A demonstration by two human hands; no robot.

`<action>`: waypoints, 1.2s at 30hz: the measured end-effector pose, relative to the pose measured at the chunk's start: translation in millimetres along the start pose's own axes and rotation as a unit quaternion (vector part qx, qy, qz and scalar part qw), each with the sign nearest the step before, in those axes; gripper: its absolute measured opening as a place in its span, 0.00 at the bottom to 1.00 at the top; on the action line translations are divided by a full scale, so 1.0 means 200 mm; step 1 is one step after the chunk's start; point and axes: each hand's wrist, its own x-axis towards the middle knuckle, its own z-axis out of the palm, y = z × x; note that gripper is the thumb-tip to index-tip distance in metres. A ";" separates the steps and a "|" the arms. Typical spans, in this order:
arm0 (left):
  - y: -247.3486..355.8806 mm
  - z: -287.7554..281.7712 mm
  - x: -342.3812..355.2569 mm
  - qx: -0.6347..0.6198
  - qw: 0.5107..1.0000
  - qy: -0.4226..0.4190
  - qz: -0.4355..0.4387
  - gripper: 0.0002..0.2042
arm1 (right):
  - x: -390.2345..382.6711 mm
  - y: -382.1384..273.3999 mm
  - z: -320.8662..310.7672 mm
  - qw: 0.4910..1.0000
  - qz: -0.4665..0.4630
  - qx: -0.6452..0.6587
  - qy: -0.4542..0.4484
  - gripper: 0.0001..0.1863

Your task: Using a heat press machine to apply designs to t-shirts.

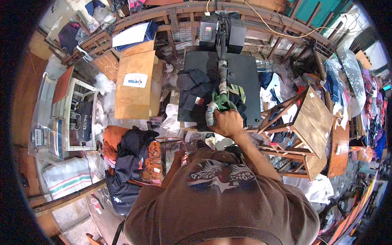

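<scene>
A heat press with a broad black top plate [245, 73] stands in front of me. Its long lever handle [222, 77] runs toward me down the middle, wrapped in pale tape, with green cloth [221, 101] tied near its end. My right hand [229, 122] is closed round the near end of this handle, just below the green cloth. Dark folded cloth [192, 87] lies on the plate's left side, and a black piece with yellow-grey stripes [237, 93] is right of the lever. My left hand [179, 155] hangs low beside my body; its fingers are too small and shadowed to make out.
A wooden cabinet [136, 98] stands left of the press, and a white-framed machine [81, 114] lies farther left. Dark garments [130, 159] are heaped nearer me. On the right is a tilted wooden stool [310, 122]. Clothes and plastic bags crowd the floor; a wooden railing [188, 14] crosses behind.
</scene>
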 end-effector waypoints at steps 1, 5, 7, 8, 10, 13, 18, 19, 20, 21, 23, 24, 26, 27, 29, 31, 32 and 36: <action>0.02 0.01 0.00 0.001 1.000 0.007 0.006 0.16 | 0.00 0.00 0.00 1.000 0.000 -0.003 0.000 0.25; 0.15 0.08 0.03 0.032 0.994 0.066 0.076 0.17 | -0.01 -0.01 0.00 1.000 -0.004 0.007 0.026 0.25; 0.22 0.10 0.08 0.066 0.981 0.114 0.141 0.17 | -0.02 -0.01 -0.01 1.000 0.004 0.000 0.021 0.28; 0.25 0.10 0.12 0.082 0.971 0.137 0.176 0.17 | -0.02 -0.02 -0.02 0.999 0.007 0.007 0.032 0.29; 0.29 0.09 0.22 0.107 0.952 0.152 0.244 0.17 | -0.03 -0.02 -0.02 1.000 0.016 0.020 0.018 0.30; 0.30 0.04 0.39 0.123 0.898 0.093 0.412 0.18 | -0.03 -0.02 -0.03 1.000 0.009 0.018 0.012 0.29; 0.31 0.02 0.43 0.131 0.912 0.085 0.378 0.16 | -0.02 -0.01 -0.01 1.000 0.003 0.007 0.016 0.30; 0.32 0.03 0.37 0.120 0.952 0.126 0.253 0.15 | -0.02 0.00 0.00 1.000 0.004 0.003 0.015 0.31; 0.31 0.06 0.31 0.036 0.974 0.113 0.192 0.14 | -0.02 0.00 0.01 1.000 0.000 0.007 0.028 0.31; 0.32 0.07 0.24 -0.006 0.984 0.113 0.135 0.13 | -0.03 0.00 0.02 1.000 0.002 0.009 0.028 0.31; 0.32 0.09 0.11 -0.069 0.991 0.100 0.052 0.11 | -0.03 0.01 0.03 1.000 0.005 0.014 0.023 0.31; 0.31 0.09 0.06 -0.077 0.993 0.086 0.023 0.10 | -0.03 0.01 0.03 1.000 0.006 0.017 0.018 0.31; 0.26 0.07 -0.02 -0.075 0.996 0.048 0.001 0.10 | -0.02 0.01 0.03 1.000 0.002 0.019 0.014 0.31; 0.22 0.07 -0.05 -0.076 0.997 0.032 -0.009 0.10 | -0.02 0.01 0.02 1.000 -0.002 0.016 0.017 0.30; 0.14 0.05 -0.07 -0.075 0.997 0.002 -0.025 0.10 | -0.02 0.01 0.01 1.000 -0.007 0.013 0.019 0.30; 0.07 0.03 -0.07 -0.075 0.996 -0.016 -0.037 0.10 | -0.02 0.00 0.00 1.000 -0.010 0.012 0.019 0.30; 0.04 0.03 -0.06 -0.076 0.996 -0.022 -0.040 0.09 | -0.02 0.00 -0.01 1.000 -0.007 0.011 0.019 0.30; -0.01 0.01 -0.03 -0.077 0.995 -0.034 -0.045 0.09 | -0.02 -0.01 -0.02 1.000 -0.003 0.003 0.030 0.28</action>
